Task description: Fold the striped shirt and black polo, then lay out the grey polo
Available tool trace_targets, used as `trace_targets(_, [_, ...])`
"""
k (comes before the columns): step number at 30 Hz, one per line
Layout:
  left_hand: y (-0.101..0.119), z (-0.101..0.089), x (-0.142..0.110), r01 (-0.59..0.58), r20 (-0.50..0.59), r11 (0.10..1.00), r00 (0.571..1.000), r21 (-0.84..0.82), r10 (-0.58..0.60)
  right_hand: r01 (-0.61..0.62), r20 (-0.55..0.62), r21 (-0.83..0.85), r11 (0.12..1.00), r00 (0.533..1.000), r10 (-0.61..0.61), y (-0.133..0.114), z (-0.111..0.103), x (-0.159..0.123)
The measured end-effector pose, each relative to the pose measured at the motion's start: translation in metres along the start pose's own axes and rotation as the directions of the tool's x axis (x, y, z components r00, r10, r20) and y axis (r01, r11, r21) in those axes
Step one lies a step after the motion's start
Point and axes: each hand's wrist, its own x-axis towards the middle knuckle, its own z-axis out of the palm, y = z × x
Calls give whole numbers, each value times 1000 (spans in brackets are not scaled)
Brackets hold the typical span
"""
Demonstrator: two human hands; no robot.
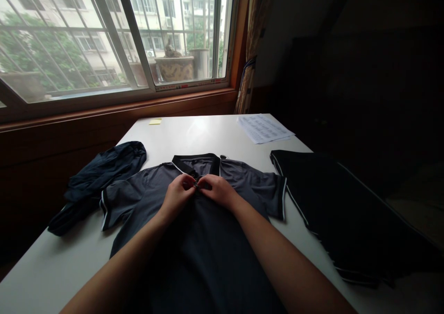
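A dark grey polo shirt [204, 240] lies front up on the white table, its black collar [182, 164] with white edging pointing away from me. Both short sleeves are spread out to the sides. My left hand [178, 193] pinches the button placket just below the collar from the left. Opposite it, my right hand [218, 190] pinches the same placket, and the fingertips of both hands almost meet. Whatever small part sits between the fingertips is too small to make out. A dark button shows just above them.
Crumpled dark blue clothing [107, 170] lies left of the shirt. Black clothing with white piping [347, 217] hangs over the table's right side. Printed papers [265, 128] and a yellow note [155, 121] lie at the far end of the table [194, 136], before a barred window [187, 32].
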Motion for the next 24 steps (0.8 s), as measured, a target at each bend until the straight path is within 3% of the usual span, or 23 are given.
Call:
trace_targets(10, [2, -1, 0, -70, 14, 994, 998, 82, 69, -12, -9, -37, 999, 1000, 12, 3, 1, 0])
trace_targets(24, [-2, -2, 1, -78, 24, 997, 997, 16, 78, 11, -12, -3, 1000, 1000, -11, 2, 1, 0])
